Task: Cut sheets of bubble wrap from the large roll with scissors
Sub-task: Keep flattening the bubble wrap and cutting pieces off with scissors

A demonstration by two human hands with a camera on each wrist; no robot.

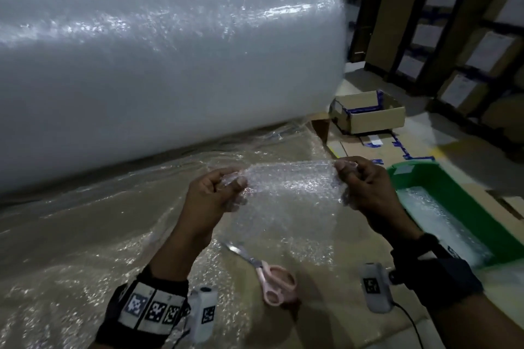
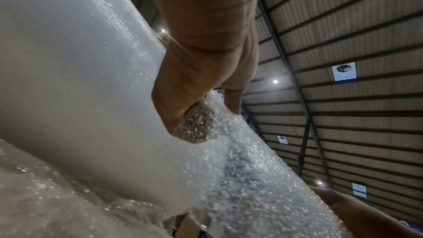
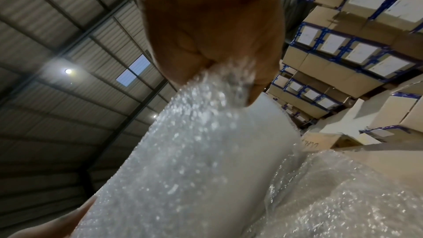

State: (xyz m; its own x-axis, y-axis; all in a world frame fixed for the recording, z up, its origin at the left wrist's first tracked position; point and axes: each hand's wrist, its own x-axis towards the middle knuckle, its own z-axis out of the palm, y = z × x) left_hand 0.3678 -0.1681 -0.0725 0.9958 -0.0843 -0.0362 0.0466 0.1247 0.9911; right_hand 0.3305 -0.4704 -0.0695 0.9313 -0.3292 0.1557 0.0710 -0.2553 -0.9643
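Observation:
A huge white bubble wrap roll (image 1: pixel 158 59) lies across the back, its loose end spread over the floor toward me. Between my hands hangs a small cut sheet of bubble wrap (image 1: pixel 292 195). My left hand (image 1: pixel 221 187) pinches its upper left corner and my right hand (image 1: pixel 354 178) pinches its upper right corner. The left wrist view shows my left hand (image 2: pixel 190 115) curled on the sheet (image 2: pixel 240 178). In the right wrist view my right hand (image 3: pixel 217 64) grips the sheet (image 3: pixel 194 151). Pink-handled scissors (image 1: pixel 269 278) lie on the spread wrap below the sheet, held by no hand.
A green bin (image 1: pixel 465 207) holding bubble wrap stands at the right, close to my right arm. An open cardboard box (image 1: pixel 368 113) sits beyond it on flattened cardboard. Shelves of taped cartons (image 1: pixel 467 37) fill the far right.

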